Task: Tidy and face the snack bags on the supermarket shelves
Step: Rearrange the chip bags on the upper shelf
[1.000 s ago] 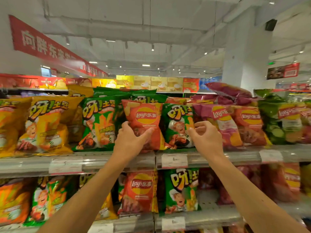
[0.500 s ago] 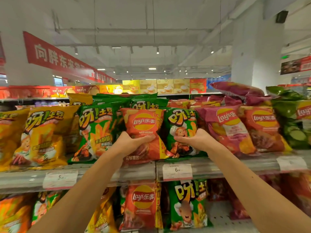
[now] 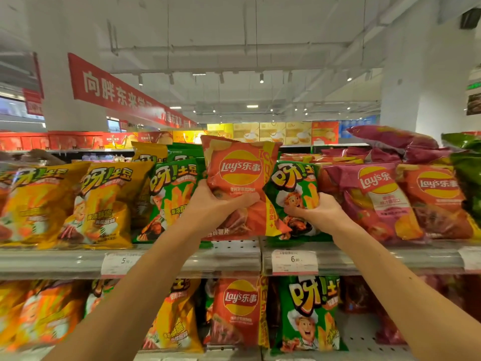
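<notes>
My left hand (image 3: 210, 204) grips the lower part of an orange-red Lay's bag (image 3: 240, 178), which stands raised above its neighbours on the upper shelf (image 3: 182, 259). My right hand (image 3: 316, 212) grips the lower half of a green potato-stick bag (image 3: 292, 183) just right of it. The two bags touch side by side. Their fronts face me.
Yellow bags (image 3: 101, 201) and another green bag (image 3: 171, 194) fill the upper shelf to the left; pink (image 3: 369, 194) and orange Lay's bags (image 3: 437, 196) lie to the right. Price tags (image 3: 294, 261) hang on the shelf edge. More bags (image 3: 239, 308) stand on the lower shelf.
Both hands closed on their bags. The left hand lifted the orange-red Lay's bag upward; the right hand moved from empty air onto the green bag. The camera came closer.
</notes>
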The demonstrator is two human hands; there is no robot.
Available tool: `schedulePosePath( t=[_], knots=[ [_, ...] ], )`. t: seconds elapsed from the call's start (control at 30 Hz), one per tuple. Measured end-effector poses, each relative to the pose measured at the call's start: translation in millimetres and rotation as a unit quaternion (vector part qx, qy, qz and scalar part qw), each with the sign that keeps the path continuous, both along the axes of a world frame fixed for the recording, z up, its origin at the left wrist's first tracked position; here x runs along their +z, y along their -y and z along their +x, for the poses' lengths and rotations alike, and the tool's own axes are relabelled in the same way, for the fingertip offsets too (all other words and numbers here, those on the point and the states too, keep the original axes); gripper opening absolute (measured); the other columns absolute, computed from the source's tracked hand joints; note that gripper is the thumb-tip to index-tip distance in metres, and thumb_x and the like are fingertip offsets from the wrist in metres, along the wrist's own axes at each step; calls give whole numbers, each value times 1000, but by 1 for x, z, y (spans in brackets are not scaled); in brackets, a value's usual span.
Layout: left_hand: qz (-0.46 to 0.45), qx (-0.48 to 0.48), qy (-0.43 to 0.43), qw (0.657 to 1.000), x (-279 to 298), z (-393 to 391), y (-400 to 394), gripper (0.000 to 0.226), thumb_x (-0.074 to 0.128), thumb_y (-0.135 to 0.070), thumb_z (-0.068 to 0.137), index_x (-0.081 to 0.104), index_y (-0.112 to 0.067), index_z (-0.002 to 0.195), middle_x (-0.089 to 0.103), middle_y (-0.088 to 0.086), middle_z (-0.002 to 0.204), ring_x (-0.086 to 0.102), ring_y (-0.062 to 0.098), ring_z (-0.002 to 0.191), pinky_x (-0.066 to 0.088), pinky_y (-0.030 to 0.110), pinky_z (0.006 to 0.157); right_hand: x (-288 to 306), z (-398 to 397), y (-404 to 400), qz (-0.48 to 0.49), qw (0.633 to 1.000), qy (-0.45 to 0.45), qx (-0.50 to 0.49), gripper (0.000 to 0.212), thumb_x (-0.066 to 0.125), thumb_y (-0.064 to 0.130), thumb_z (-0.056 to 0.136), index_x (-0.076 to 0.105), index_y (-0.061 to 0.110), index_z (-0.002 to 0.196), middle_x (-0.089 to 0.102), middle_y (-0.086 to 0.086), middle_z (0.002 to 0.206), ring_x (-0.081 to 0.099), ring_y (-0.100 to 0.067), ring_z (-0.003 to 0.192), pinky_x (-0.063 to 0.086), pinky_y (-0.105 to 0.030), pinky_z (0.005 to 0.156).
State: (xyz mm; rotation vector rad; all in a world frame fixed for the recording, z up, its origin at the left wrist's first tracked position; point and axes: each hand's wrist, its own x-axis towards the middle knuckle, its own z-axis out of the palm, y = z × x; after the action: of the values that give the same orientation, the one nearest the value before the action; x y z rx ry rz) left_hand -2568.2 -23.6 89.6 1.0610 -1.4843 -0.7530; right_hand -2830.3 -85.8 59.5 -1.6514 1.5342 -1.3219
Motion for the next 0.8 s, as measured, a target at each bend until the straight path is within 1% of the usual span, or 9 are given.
schedulePosePath(
  t=[0.1,0.23,0.3,0.4,0.53,0.6,0.67,0.73,0.8],
  knots=[
    [-9,7,-14,1000,2,12,-8,72,93,-53,49,54,-41,109,73,-25,89,71,-1,82,55,14,61,4,12,-5,-40,999,-29,3,52,92,47,66,68,23,106,75,2,100,70,-19,97,58,-44,91],
    [-16,12,-40,999,0,20,-14,69,92,-51,50,56,-41,108,74,-23,92,72,3,85,57,21,69,14,18,-19,-75,992,-87,-50,68,89,58,64,57,22,112,67,6,99,64,-16,93,53,-35,75],
    [-18,15,-46,999,-3,18,-13,71,93,-51,50,56,-41,110,74,-21,94,72,4,87,57,26,75,20,13,-27,-90,986,-105,-94,75,88,61,64,55,21,119,67,3,104,64,-21,97,56,-41,83],
    [-7,9,-54,998,-6,5,-8,92,93,-55,49,52,-31,127,71,-13,110,70,9,98,55,27,77,30,-7,-43,-107,980,-100,-135,78,86,61,65,55,19,124,69,1,109,66,-24,101,56,-46,89],
    [-11,3,-65,998,-9,-28,8,108,91,-56,50,37,-26,139,60,-14,116,61,3,99,50,17,68,37,-47,-68,-114,973,-96,-175,79,86,64,64,55,20,122,68,4,104,65,-22,98,51,-37,75],
    [-4,2,-64,998,-12,-48,19,113,91,-55,50,33,-26,143,58,-10,121,61,11,106,54,29,84,38,-67,-81,-107,970,-98,-196,84,85,66,62,55,20,125,68,3,108,64,-22,100,51,-36,78],
    [6,-1,-59,998,-15,-67,30,110,93,-53,50,35,-27,141,59,-9,120,59,19,114,50,42,100,37,-84,-93,-106,969,-86,-208,83,86,64,62,55,21,125,68,3,110,65,-21,100,54,-38,82],
    [12,-4,-51,999,-19,-87,39,113,94,-52,50,34,-27,142,59,-8,121,56,21,119,45,45,107,34,-99,-105,-118,963,-80,-228,63,88,61,62,54,32,106,63,14,94,60,-9,84,49,-30,69],
    [24,-13,-40,999,-22,-105,48,120,95,-51,50,29,-26,148,56,-6,129,54,20,120,43,41,107,29,-110,-116,-118,961,-73,-238,59,88,59,62,51,34,101,59,20,91,54,-1,77,40,-24,62]
  ],
)
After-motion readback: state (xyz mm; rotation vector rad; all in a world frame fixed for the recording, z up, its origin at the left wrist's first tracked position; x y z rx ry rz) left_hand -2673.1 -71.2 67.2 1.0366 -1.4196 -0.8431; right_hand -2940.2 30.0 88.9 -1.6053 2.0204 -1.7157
